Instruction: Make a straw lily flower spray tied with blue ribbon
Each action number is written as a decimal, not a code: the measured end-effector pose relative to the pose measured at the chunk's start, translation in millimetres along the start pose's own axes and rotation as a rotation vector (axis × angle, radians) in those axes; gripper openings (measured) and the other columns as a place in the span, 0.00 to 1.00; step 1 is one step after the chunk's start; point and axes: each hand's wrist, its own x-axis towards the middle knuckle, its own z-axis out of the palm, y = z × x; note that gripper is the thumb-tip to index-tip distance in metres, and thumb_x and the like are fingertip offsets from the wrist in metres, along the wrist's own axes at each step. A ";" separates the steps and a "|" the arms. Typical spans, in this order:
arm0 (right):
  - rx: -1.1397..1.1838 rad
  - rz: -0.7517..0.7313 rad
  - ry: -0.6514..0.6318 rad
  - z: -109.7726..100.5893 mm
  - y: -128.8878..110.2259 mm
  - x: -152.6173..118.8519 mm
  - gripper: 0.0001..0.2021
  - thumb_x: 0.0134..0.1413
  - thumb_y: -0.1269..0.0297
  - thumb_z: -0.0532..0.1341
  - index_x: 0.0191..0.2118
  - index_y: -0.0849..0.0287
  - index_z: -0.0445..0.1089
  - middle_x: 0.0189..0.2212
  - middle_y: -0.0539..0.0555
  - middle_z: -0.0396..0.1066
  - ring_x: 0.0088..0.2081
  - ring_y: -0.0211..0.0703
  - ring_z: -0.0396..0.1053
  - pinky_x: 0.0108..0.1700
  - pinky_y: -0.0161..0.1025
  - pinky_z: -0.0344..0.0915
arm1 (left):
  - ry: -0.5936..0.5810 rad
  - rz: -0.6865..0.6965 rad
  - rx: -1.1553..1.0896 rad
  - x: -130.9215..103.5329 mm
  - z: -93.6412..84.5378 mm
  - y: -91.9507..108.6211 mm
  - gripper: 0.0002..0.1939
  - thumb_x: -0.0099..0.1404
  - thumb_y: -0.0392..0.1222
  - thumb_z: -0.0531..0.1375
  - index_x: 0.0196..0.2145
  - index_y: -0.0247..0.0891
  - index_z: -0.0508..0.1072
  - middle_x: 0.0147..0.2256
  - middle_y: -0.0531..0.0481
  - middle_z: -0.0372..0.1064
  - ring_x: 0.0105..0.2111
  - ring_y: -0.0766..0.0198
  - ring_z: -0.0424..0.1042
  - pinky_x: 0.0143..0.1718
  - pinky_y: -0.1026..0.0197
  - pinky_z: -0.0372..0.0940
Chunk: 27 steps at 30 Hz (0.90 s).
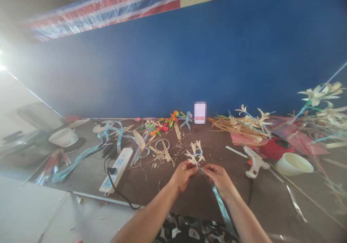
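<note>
My left hand [182, 176] is closed in a pinch at the base of a small bunch of pale dried-leaf flowers [194, 155], with bits of light blue about their stems. Close beside it, my right hand [219, 179] pinches a light blue ribbon [222, 207], whose tail hangs down past the wrist toward my lap. The fingertips of both hands nearly meet just below the flowers, above the brown table [195, 196]. Exactly how the ribbon lies between the fingertips is too small to make out.
To the right lie a white glue gun [255, 163], a cream cup [294, 164], scissors [296, 204] and finished flowers [317, 94]. A white power strip [116, 170], loose blue ribbon [78, 161] and a white bowl [63, 137] are on the left. Leaf scraps [164, 156] lie ahead.
</note>
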 end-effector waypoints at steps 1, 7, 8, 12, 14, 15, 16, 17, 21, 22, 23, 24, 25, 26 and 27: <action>-0.005 -0.007 -0.002 0.0 0.4 -0.3 0.11 0.39 0.58 0.61 0.21 0.61 0.67 0.13 0.45 0.60 0.15 0.30 0.52 0.18 0.30 0.47 | 0.014 0.022 0.030 -0.4 0.1 -0.4 0.10 0.46 0.37 0.62 0.30 0.33 0.71 0.25 0.51 0.65 0.24 0.69 0.62 0.28 0.66 0.57; -0.039 -0.024 0.012 0.0 -1.0 -2.9 0.09 0.39 0.60 0.61 0.21 0.62 0.68 0.12 0.45 0.60 0.15 0.29 0.51 0.18 0.30 0.46 | 0.023 0.079 0.085 -3.7 0.9 1.4 0.09 0.47 0.38 0.62 0.28 0.33 0.71 0.23 0.52 0.65 0.23 0.69 0.62 0.27 0.66 0.56; -0.042 -0.027 0.008 -0.1 -1.1 -2.9 0.09 0.39 0.60 0.61 0.21 0.62 0.68 0.13 0.45 0.60 0.15 0.30 0.52 0.18 0.30 0.46 | 0.013 0.068 0.059 -4.0 0.6 1.7 0.09 0.47 0.38 0.62 0.28 0.33 0.71 0.24 0.52 0.65 0.23 0.69 0.62 0.28 0.66 0.57; -0.053 -0.036 0.011 -1.1 0.7 -1.5 0.09 0.40 0.60 0.61 0.22 0.61 0.68 0.13 0.45 0.59 0.16 0.30 0.52 0.18 0.30 0.47 | -0.022 0.001 -0.038 -4.1 -1.7 1.9 0.10 0.46 0.37 0.63 0.29 0.34 0.71 0.25 0.51 0.65 0.24 0.70 0.63 0.28 0.66 0.57; -0.074 -0.051 0.028 -1.6 1.5 -0.6 0.09 0.40 0.60 0.61 0.22 0.62 0.68 0.13 0.45 0.59 0.16 0.30 0.52 0.19 0.30 0.47 | -0.036 -0.014 -0.055 -3.4 -2.8 1.7 0.11 0.46 0.36 0.63 0.30 0.33 0.71 0.25 0.52 0.65 0.23 0.71 0.63 0.27 0.67 0.57; -0.089 -0.059 0.031 -1.8 1.4 -0.3 0.09 0.40 0.60 0.61 0.23 0.62 0.69 0.14 0.45 0.59 0.16 0.30 0.52 0.19 0.30 0.48 | -0.038 -0.016 -0.061 -2.9 -3.3 1.7 0.11 0.45 0.35 0.63 0.30 0.33 0.71 0.25 0.51 0.65 0.23 0.71 0.63 0.26 0.67 0.57; -0.107 -0.069 0.031 -1.8 0.9 -0.2 0.09 0.40 0.60 0.61 0.23 0.62 0.69 0.14 0.45 0.60 0.17 0.30 0.52 0.19 0.30 0.48 | -0.034 -0.015 -0.067 -2.4 -3.8 1.8 0.11 0.45 0.35 0.64 0.30 0.33 0.71 0.25 0.51 0.65 0.23 0.71 0.63 0.26 0.67 0.57; -0.127 -0.078 0.027 -1.9 0.2 -0.2 0.09 0.40 0.60 0.61 0.23 0.62 0.69 0.14 0.45 0.60 0.17 0.30 0.52 0.19 0.30 0.49 | -0.030 -0.016 -0.074 -1.8 -4.2 1.9 0.11 0.45 0.35 0.64 0.29 0.32 0.71 0.25 0.51 0.66 0.22 0.71 0.63 0.26 0.67 0.57; -0.187 -0.109 0.050 -1.4 -4.2 -0.6 0.10 0.40 0.59 0.60 0.22 0.62 0.69 0.14 0.45 0.61 0.17 0.31 0.53 0.19 0.30 0.50 | -0.036 -0.054 -0.107 -0.6 -5.3 3.7 0.11 0.45 0.37 0.64 0.29 0.31 0.71 0.26 0.49 0.66 0.22 0.70 0.64 0.26 0.66 0.57; -0.193 -0.110 0.053 -1.0 -5.2 -0.8 0.10 0.40 0.59 0.60 0.22 0.62 0.69 0.14 0.45 0.61 0.17 0.31 0.53 0.20 0.30 0.50 | -0.036 -0.064 -0.108 -0.6 -5.3 4.4 0.12 0.45 0.38 0.64 0.30 0.31 0.71 0.26 0.49 0.66 0.22 0.71 0.64 0.26 0.67 0.57; -0.196 -0.108 0.050 -0.6 -6.1 -1.0 0.10 0.40 0.59 0.60 0.23 0.62 0.69 0.14 0.45 0.61 0.17 0.31 0.53 0.20 0.30 0.50 | -0.033 -0.069 -0.107 -0.6 -5.1 5.0 0.12 0.45 0.38 0.64 0.30 0.31 0.71 0.26 0.49 0.66 0.22 0.71 0.64 0.27 0.67 0.57; -0.198 -0.105 0.042 -0.1 -6.8 -1.2 0.10 0.40 0.59 0.60 0.23 0.62 0.69 0.14 0.45 0.61 0.17 0.31 0.53 0.20 0.30 0.50 | -0.025 -0.069 -0.105 -0.7 -4.8 5.6 0.12 0.45 0.38 0.64 0.29 0.31 0.71 0.26 0.50 0.66 0.23 0.71 0.64 0.27 0.67 0.57; -0.200 -0.102 0.031 0.5 -7.3 -1.4 0.10 0.40 0.60 0.60 0.23 0.62 0.69 0.15 0.45 0.61 0.17 0.31 0.53 0.20 0.30 0.51 | -0.016 -0.067 -0.102 -0.8 -4.5 6.0 0.12 0.44 0.38 0.64 0.29 0.31 0.71 0.25 0.50 0.66 0.23 0.71 0.64 0.27 0.67 0.57; -0.201 -0.099 0.024 1.2 -7.7 -1.5 0.10 0.41 0.60 0.60 0.23 0.62 0.69 0.15 0.46 0.61 0.18 0.31 0.53 0.20 0.30 0.51 | -0.008 -0.063 -0.098 -0.7 -4.1 6.1 0.12 0.43 0.38 0.65 0.28 0.31 0.71 0.25 0.51 0.66 0.23 0.71 0.64 0.27 0.67 0.57; -0.199 -0.099 0.026 1.9 -7.9 -1.7 0.10 0.41 0.59 0.60 0.23 0.62 0.69 0.15 0.46 0.61 0.18 0.31 0.53 0.20 0.30 0.51 | -0.004 -0.056 -0.093 -0.5 -3.8 5.8 0.12 0.43 0.38 0.65 0.28 0.32 0.71 0.24 0.52 0.65 0.23 0.71 0.64 0.27 0.67 0.57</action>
